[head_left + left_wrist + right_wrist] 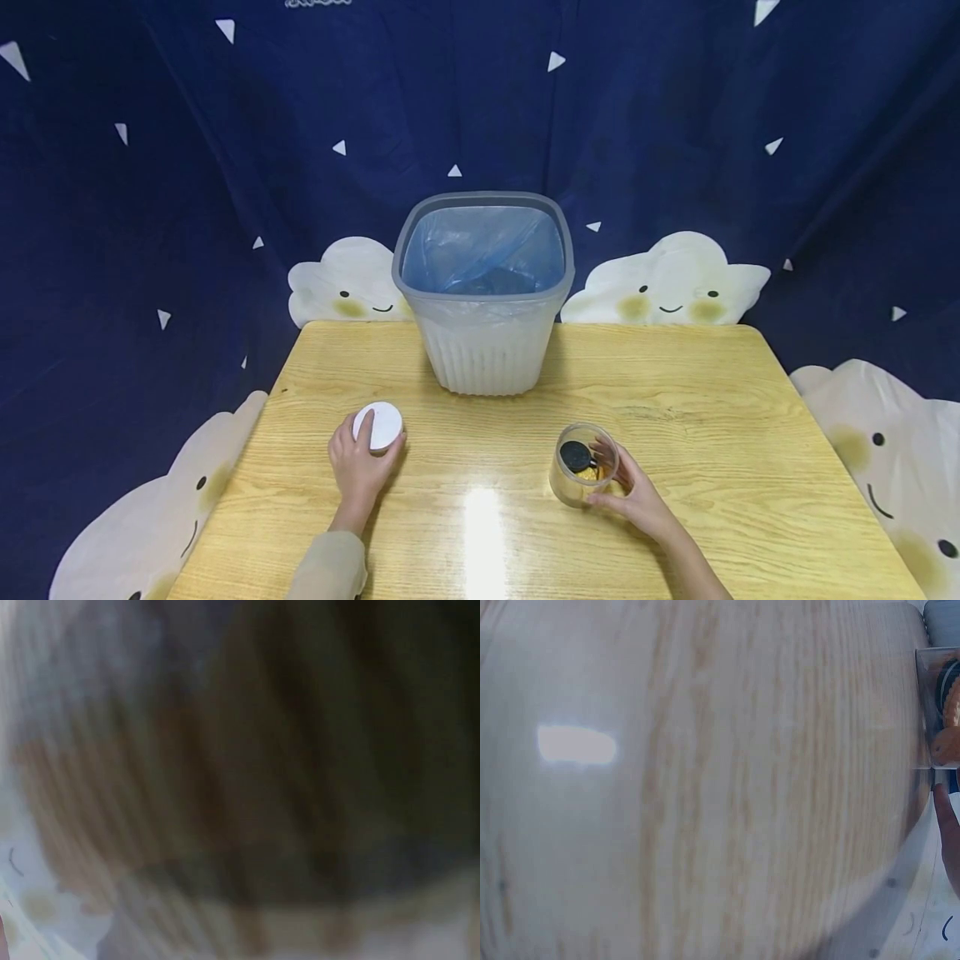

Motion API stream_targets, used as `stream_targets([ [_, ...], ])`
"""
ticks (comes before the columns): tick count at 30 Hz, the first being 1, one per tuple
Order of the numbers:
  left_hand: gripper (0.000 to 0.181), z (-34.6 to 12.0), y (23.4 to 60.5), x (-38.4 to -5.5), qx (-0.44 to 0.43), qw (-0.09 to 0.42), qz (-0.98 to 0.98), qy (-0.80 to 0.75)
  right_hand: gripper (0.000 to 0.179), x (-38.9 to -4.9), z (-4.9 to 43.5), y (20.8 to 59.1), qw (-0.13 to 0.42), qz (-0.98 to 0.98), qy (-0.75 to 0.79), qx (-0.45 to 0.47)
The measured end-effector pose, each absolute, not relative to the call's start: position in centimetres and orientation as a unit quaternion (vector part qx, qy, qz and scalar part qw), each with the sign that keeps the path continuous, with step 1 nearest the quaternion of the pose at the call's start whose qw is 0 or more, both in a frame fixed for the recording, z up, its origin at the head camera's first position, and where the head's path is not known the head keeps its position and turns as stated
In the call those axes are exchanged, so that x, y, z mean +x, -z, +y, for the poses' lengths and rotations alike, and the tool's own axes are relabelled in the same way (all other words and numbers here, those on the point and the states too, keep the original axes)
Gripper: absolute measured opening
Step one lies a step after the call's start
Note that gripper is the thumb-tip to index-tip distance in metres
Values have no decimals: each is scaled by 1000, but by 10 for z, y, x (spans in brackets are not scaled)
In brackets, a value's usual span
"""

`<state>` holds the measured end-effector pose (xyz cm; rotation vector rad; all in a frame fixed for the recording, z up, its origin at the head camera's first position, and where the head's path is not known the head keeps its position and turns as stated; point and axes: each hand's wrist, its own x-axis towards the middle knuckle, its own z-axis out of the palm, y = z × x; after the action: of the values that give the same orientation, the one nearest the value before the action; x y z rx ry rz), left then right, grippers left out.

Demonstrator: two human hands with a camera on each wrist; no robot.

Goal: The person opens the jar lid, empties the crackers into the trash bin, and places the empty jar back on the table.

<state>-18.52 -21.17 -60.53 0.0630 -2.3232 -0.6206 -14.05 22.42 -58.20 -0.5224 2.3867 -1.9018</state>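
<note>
My left hand (357, 471) grips a white round lid (387, 423) on the left half of the table, thumb at its near right side and a finger over its top. At the right, my right hand (637, 502) holds a clear plastic jar (564, 487) by its right side, with fingers and thumb around the wall. Its mouth is uncovered. A black round piece (575, 455) and yellow-orange pieces (589, 473) lie inside. The right wrist view catches only part of the jar (924, 712) and a finger (946, 832). The left wrist view is dark and blurred.
A whitish bin (487, 354) with a grey rim and blue liner stands at the back middle of the wooden table (675, 392). Behind it hangs a dark blue curtain (480, 100) with white triangles and clouds. Light glares off the table's near middle.
</note>
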Motion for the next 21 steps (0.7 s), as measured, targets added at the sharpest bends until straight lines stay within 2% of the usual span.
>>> stream_targets([
  [21,68,-224,606,-175,78,278,-928,234,85,-144,226,588,26,775,610,-166],
])
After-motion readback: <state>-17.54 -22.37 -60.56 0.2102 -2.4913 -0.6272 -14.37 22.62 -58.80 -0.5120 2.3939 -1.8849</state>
